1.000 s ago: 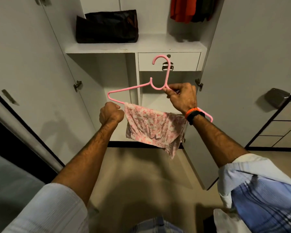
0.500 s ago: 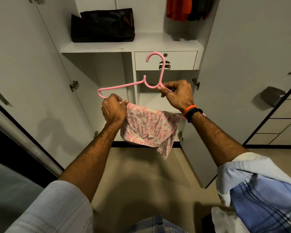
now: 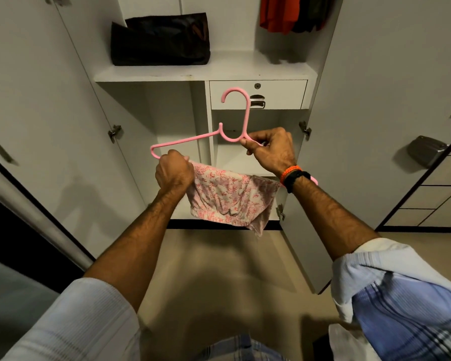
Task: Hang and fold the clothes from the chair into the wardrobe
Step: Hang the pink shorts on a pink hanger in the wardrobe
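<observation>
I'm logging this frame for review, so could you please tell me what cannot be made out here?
- Rail and hanger tops of the hanging clothes: cut off by the top edge of the head view.
- Right end of the pink hanger: mostly hidden behind the right hand and its wrist.
- Left hand fingers: curled away from view.
- Chair: out of frame.

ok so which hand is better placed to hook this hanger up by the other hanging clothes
Right, probably. The right hand already pinches the pink hanger at the base of its hook, and the hanging clothes are up on that side. The left hand grips the floral garment at the hanger's lower bar.
</observation>
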A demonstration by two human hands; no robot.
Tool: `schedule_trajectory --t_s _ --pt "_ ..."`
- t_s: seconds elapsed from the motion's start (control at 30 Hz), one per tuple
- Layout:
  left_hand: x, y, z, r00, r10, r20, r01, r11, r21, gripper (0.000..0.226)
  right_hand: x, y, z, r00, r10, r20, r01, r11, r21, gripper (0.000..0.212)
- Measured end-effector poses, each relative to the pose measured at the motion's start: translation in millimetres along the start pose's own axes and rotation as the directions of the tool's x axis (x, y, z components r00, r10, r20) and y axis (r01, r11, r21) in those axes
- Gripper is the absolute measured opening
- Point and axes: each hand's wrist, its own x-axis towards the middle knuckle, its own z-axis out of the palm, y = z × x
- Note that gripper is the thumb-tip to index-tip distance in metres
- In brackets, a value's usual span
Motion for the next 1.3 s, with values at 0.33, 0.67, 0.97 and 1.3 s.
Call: schedule_trajectory --t_s 0.33,0.67,0.97,1.3 --pt "10 -21 -8 0.997 -0.064 -0.042 0.065 0.998 0.026 0.023 6 8 -9 1.000 0.028 -0.008 -0.028 0.997 -0.077 0.027" --pt "-46 30 28 0.891 0.363 0.273 -0.278 0.911 -0.306 0.020 11 -2 4 0.997 0.074 -0.032 -0.075 0.997 -0.027 0.025" --pt "-71 50 36 0.911 0.403 0.086 -0.387 0.908 -0.160 0.013 12 -9 -1 0.993 0.111 -0.035 -0.110 0.994 0.017 0.025" --pt "-79 60 30 0.937 0.299 0.178 -0.240 0.926 -0.290 0.010 13 -4 0 0.989 0.127 -0.081 -0.131 0.990 -0.051 0.028"
